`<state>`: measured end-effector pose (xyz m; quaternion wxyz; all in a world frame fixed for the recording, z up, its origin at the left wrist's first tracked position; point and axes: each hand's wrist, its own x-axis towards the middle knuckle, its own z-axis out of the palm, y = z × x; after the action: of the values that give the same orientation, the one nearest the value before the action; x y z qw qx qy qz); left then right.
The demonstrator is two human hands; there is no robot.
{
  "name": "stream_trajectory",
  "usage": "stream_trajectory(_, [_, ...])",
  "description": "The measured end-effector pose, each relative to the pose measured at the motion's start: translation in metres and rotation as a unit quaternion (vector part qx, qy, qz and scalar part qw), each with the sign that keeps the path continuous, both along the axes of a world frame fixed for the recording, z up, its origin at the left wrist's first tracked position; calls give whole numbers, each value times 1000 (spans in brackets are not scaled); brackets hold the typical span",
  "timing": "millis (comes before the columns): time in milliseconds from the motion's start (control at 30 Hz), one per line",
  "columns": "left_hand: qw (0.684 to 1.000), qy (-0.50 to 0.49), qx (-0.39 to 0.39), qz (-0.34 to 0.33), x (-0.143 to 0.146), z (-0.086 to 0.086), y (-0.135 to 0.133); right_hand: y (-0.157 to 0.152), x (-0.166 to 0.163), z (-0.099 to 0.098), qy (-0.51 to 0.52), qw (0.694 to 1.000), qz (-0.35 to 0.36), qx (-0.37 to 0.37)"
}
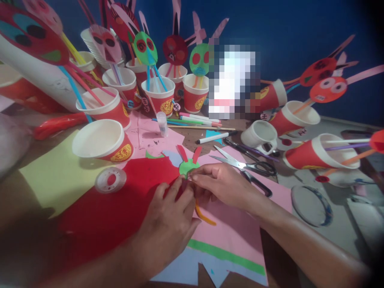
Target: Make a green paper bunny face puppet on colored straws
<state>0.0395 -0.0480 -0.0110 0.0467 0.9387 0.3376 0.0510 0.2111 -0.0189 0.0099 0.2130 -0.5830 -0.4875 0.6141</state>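
A small green paper disc [186, 166] with two red paper ears lies face down on the pink sheet [231, 230]. My right hand [222, 185] pinches its lower edge with curled fingers. My left hand [168, 222] meets it from the left, fingers bent and pressing at the same spot. An orange straw [204, 217] comes out from under the two hands and curves toward me over the pink sheet. What lies exactly between the fingertips is hidden.
Scissors [249, 166] lie just right of the hands. A tape roll [110, 180] sits on the red sheet [120, 208]. Red paper cups [103, 141] with mask-on-straw figures ring the back and right. Markers [214, 138] and a small glue bottle [162, 123] lie behind.
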Motion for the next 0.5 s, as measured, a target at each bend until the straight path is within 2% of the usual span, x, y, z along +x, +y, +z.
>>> stream_trajectory(133, [1000,-9,2,2,0,0,0,-3,7,2,-1,1000,-16,6])
stream_trajectory(267, [1000,-4,1,1,0,2,0,-3,17,0,-51,998,-29,16])
stream_trajectory(367, [1000,1,-7,8,1,2,0,-3,18,-3,-127,990,-4,63])
stream_trajectory(500, [1000,0,-10,10,3,2,1,0,7,-2,-234,960,26,152])
